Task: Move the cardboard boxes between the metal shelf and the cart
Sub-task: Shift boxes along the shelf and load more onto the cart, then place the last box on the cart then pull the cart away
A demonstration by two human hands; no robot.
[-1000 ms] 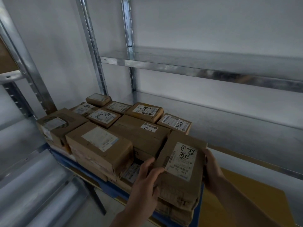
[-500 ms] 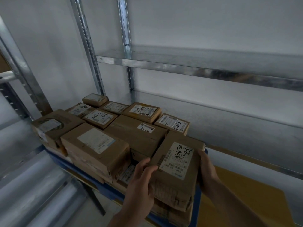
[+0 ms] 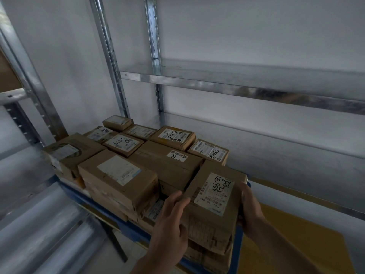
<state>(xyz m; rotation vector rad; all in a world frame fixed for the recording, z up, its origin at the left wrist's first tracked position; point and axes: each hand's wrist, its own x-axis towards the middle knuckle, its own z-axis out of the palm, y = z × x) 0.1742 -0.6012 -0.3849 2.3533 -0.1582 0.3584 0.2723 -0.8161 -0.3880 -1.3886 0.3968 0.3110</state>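
Note:
A brown cardboard box (image 3: 214, 209) with a white handwritten label sits at the near right corner of the blue cart (image 3: 126, 227), on top of other boxes. My left hand (image 3: 170, 220) grips its left side, thumb on the top edge. My right hand (image 3: 249, 209) grips its right side. Several more labelled cardboard boxes (image 3: 166, 161) cover the cart. The metal shelf (image 3: 276, 143) behind the cart stands bare at two levels.
Steel shelf uprights (image 3: 110, 62) rise behind the cart. A yellow board (image 3: 292, 240) lies low at the right under the shelf. Silvery metal surfaces (image 3: 39, 224) fill the lower left. Another shelf unit's post (image 3: 33, 86) is at the left.
Both hands keep their grip on the box. It has shifted slightly left and toward me in view; the camera has drifted a little.

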